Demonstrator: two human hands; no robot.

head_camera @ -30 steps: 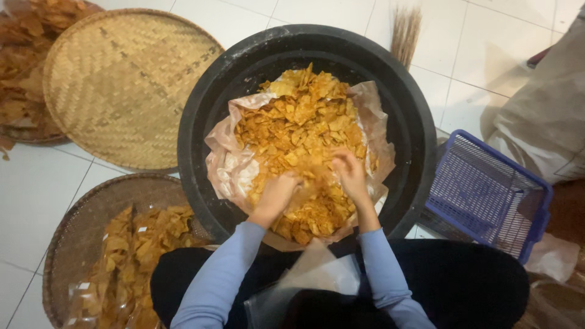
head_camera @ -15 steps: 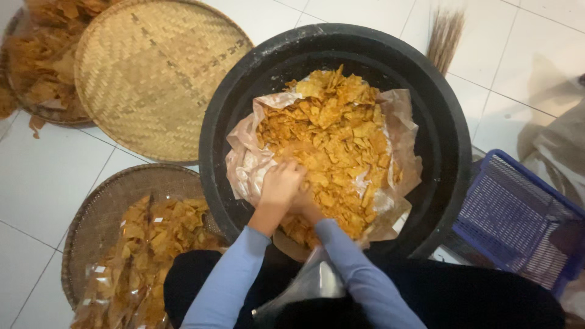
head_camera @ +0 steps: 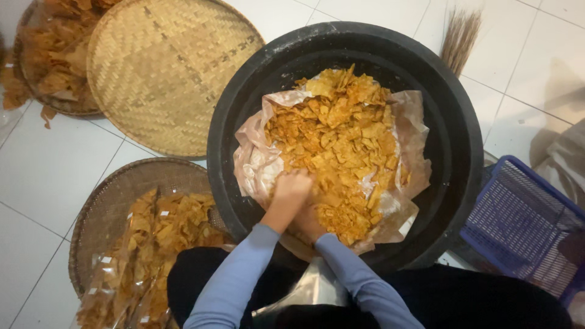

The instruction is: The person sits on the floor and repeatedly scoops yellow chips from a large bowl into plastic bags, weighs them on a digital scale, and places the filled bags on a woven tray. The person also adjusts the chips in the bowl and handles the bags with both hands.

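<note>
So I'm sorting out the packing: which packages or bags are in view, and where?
Clear bags of chips: lower left, on a round woven tray, long, transparent, orange-brown inside.
Liner bag: in the black tub, crumpled, translucent, under loose chips.
No signs or screens.

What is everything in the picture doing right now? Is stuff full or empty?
Black tub: lined with plastic, piled with chips.
Left hand: dug into chips.
Right hand: in chips, under left hand.
Top woven tray: empty.
Lower woven tray: holds bagged chips.
Blue basket: looks empty.
</note>
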